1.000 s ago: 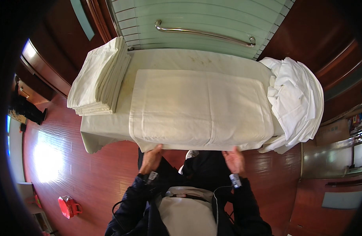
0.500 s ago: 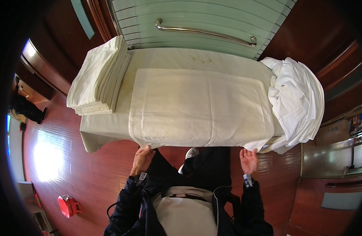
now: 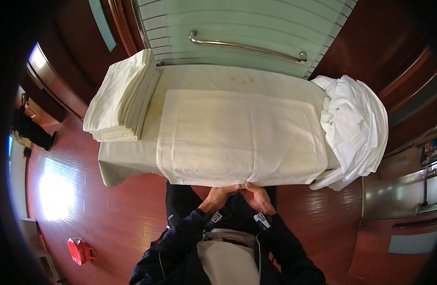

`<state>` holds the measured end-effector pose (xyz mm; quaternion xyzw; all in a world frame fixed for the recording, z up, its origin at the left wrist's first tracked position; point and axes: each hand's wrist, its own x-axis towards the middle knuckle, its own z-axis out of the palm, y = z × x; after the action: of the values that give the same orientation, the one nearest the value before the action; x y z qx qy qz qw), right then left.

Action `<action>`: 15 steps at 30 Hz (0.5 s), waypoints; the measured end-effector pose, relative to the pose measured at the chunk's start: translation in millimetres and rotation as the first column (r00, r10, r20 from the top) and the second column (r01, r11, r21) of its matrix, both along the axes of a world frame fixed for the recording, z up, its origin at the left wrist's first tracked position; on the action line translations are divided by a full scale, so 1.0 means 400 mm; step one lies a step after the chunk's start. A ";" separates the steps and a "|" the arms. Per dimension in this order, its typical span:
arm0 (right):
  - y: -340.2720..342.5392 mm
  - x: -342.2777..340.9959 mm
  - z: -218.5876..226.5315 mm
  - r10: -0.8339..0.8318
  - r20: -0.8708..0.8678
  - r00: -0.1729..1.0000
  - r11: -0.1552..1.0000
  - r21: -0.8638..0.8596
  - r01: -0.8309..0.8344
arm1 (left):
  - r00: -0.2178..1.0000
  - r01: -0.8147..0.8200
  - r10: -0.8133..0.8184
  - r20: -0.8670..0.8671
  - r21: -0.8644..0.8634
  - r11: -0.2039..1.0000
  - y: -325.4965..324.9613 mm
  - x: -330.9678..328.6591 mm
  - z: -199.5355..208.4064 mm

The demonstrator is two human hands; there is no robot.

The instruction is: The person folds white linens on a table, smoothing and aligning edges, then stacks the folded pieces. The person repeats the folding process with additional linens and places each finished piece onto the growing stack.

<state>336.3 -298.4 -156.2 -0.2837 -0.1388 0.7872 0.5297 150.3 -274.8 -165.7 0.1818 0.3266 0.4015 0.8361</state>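
Observation:
A cream folded cloth (image 3: pixel 242 137) lies flat across the covered table (image 3: pixel 128 161), its near edge hanging toward me. My left hand (image 3: pixel 220 195) and my right hand (image 3: pixel 259 196) meet side by side at the middle of that near edge, fingers curled up against the cloth's underside. Both hands touch the edge; how firmly they pinch it is hard to tell. Dark sleeves with small tags at the wrists run back to my body.
A stack of folded cream cloths (image 3: pixel 123 97) sits on the table's left end. A heap of crumpled white linen (image 3: pixel 356 123) hangs off the right end. Behind is a green panelled wall with a metal rail (image 3: pixel 247 46). A red object (image 3: pixel 80 250) lies on the wooden floor.
My hands were spread apart near the cloth's two front corners. They have slid inward along the near edge and now meet at its middle.

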 end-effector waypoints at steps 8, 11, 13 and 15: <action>-0.062 0.333 -0.032 -0.378 0.099 0.921 0.926 0.011 0.378 | 0.930 -0.296 0.325 -0.172 0.173 0.939 0.014 -0.280 0.005; -0.107 0.472 -0.012 -0.492 0.293 0.820 0.841 -0.081 0.534 | 0.867 -0.358 0.349 -0.354 0.044 0.933 0.002 -0.423 -0.011; -0.128 0.512 0.000 -0.468 0.321 0.824 0.867 -0.017 0.499 | 0.851 -0.392 0.413 -0.325 0.130 0.911 -0.006 -0.462 -0.019; -0.142 0.527 0.013 -0.482 0.369 0.795 0.854 -0.005 0.520 | 0.844 -0.380 0.415 -0.340 0.167 0.910 -0.017 -0.486 -0.014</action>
<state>547.2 -355.2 -151.2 -0.4748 -0.1099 0.5605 0.6696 -44.1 -281.7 -171.3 0.2206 0.4888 0.5395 0.6492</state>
